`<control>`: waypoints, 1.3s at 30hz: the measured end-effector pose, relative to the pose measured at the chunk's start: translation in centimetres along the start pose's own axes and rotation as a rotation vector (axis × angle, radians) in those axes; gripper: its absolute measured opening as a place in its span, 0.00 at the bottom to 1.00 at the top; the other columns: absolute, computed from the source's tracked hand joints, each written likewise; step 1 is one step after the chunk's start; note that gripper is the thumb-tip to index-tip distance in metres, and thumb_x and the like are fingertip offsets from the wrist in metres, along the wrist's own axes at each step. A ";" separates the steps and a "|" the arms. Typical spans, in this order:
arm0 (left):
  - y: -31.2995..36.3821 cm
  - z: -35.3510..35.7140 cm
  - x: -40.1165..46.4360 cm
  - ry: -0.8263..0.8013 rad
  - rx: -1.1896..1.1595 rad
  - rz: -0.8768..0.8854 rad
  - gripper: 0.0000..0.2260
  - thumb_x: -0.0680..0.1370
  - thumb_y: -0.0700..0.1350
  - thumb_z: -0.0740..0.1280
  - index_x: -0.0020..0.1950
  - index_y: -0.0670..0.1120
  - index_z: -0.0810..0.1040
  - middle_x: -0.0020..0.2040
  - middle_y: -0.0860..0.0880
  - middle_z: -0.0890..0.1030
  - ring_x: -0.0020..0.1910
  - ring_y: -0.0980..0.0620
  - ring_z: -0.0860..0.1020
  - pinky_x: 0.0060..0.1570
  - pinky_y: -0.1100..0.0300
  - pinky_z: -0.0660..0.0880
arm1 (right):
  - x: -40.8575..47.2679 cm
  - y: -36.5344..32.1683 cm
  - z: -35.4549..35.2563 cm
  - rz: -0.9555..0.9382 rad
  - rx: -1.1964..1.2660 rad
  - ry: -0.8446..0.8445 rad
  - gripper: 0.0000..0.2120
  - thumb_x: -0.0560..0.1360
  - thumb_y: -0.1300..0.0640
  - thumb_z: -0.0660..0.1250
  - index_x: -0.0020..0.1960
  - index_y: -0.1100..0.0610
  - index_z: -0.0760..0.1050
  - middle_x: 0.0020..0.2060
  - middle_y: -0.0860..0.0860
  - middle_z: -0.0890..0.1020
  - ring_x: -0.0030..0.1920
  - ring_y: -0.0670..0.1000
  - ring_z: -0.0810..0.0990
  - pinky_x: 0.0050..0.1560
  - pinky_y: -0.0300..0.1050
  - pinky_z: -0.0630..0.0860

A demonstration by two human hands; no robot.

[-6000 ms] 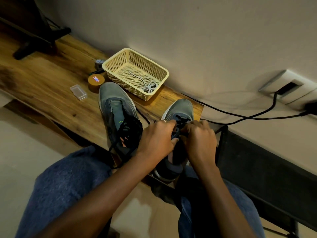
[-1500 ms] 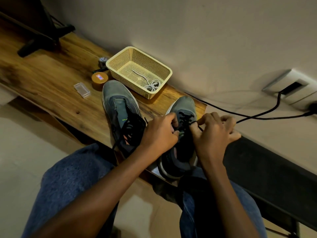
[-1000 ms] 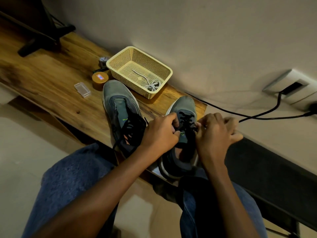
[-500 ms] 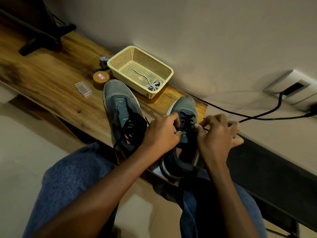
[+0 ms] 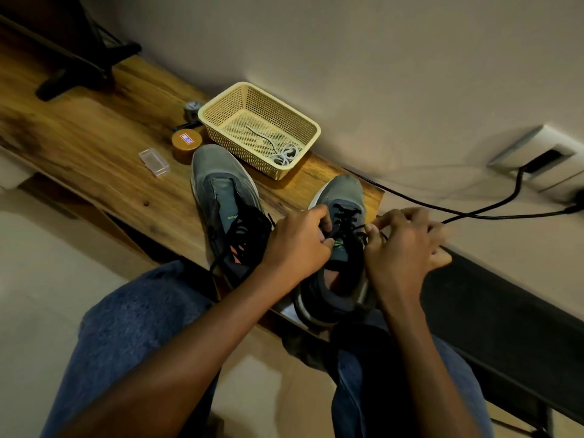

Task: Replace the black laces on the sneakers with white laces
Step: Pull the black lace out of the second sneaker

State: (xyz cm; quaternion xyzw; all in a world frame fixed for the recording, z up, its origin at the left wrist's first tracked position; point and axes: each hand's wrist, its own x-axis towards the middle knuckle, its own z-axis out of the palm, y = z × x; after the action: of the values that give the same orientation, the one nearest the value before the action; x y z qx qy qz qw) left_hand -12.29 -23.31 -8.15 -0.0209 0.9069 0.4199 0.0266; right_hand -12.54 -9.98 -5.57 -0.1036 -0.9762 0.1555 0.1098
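Observation:
Two grey sneakers stand on the wooden shelf (image 5: 94, 147). The left sneaker (image 5: 221, 191) has its black lace hanging loose over the tongue. The right sneaker (image 5: 341, 197) sits at the shelf's right end, its black lace (image 5: 347, 216) still threaded near the toe. My left hand (image 5: 297, 245) grips the right sneaker's tongue and upper eyelets. My right hand (image 5: 404, 245) pinches the black lace at the shoe's right side. White laces (image 5: 281, 153) lie coiled in the cream basket (image 5: 303, 121).
A round brown tin (image 5: 186, 145) and a clear plastic case (image 5: 155, 158) lie left of the basket. A black stand foot (image 5: 79, 74) rests at the far left. A black cable (image 5: 474, 213) runs from the wall socket (image 5: 543, 156) along the wall.
My right hand has pulled a little to the right with the black lace between its fingers. My left hand has stayed on the shoe's tongue. The left sneaker has not moved.

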 end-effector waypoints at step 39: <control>1.3 3.3 1.2 0.139 0.446 0.232 0.13 0.76 0.47 0.67 0.60 0.50 0.76 0.57 0.51 0.77 0.57 0.48 0.75 0.53 0.54 0.69 | 2.1 3.4 0.0 0.135 0.644 -0.181 0.07 0.77 0.61 0.65 0.54 0.55 0.76 0.45 0.51 0.81 0.44 0.48 0.81 0.46 0.48 0.81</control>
State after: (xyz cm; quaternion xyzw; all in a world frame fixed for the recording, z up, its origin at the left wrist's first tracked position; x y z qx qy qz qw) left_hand -13.45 -19.98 -9.31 0.0607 0.9731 0.2072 -0.0799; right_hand -13.97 -6.34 -6.34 -0.1138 -0.8737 0.4714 0.0392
